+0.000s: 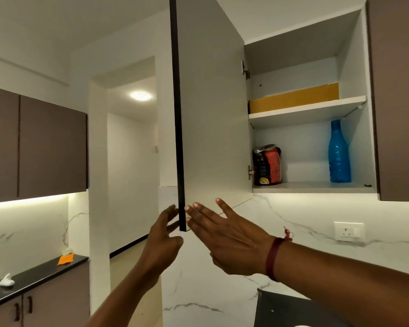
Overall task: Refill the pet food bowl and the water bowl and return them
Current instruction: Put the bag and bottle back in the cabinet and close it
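Note:
An upper cabinet stands open, its door (210, 109) swung out toward me, edge-on. On the lower shelf (312, 186) sit a red and black food bag (267, 165) at the left and a blue water bottle (338, 153) at the right. My left hand (162, 239) is at the outer side of the door's bottom corner, fingers spread and touching its edge. My right hand (227, 237) is at the inner side of the same corner with straight fingers against the door. No bowl is in view.
A yellow-brown box (293, 100) lies on the upper shelf. A closed brown cabinet door (397, 97) is at the right. A wall socket (348, 231) is on the marble backsplash. A dark counter (33, 277) at the left holds an orange cloth (65, 259) and white paper (6, 280). A doorway is behind.

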